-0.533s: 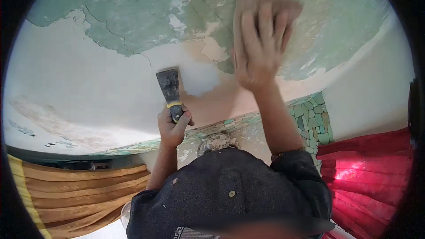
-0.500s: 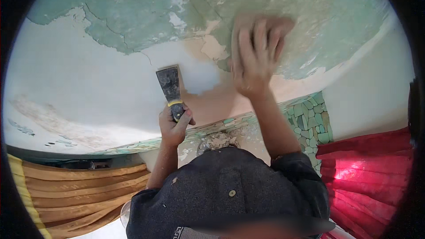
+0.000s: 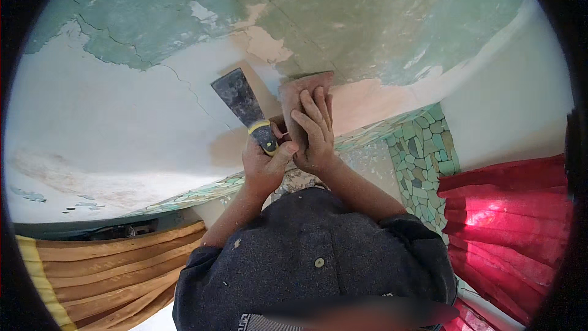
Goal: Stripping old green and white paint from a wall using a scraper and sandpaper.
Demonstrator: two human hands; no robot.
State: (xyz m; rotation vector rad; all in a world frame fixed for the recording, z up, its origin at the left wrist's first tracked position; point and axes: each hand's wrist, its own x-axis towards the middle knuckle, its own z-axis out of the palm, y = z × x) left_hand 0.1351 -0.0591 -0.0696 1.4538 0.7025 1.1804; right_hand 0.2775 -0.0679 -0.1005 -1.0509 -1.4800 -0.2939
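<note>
Dark shirt (image 3: 275,251): nearest, filling the lower middle, a pale button (image 3: 319,263) on its front.
Left hand (image 3: 264,162): its grip is wrapped around the putty knife's lower end, thumb toward the right; some fingers reach the left edge of the sanding sheet, though whether they touch it I cannot tell.
Putty knife (image 3: 245,107): tilted up and to the left, its stained dark blade (image 3: 236,94) free of the hand, a yellow collar (image 3: 260,125) below. Probably light and stiff, best held by the handle, clear of the blade's edge.
Right hand (image 3: 315,132): just beside the left, its grip holding the sheet with fingers laid over the near face; the thumb is hidden.
Sanding sheet (image 3: 293,104): reddish-brown, between the knife and the right fingers. It looks light, thin and somewhat bendable, probably rough rather than slippery; a broad hold across the back should keep it flat.
White plaster (image 3: 135,116): behind the tools, cracked, bordering flaking green paint (image 3: 343,24).
Green stone cladding (image 3: 422,159): beyond, right of the forearms.
Curtains: red (image 3: 508,220) right, ochre (image 3: 110,270) left.
</note>
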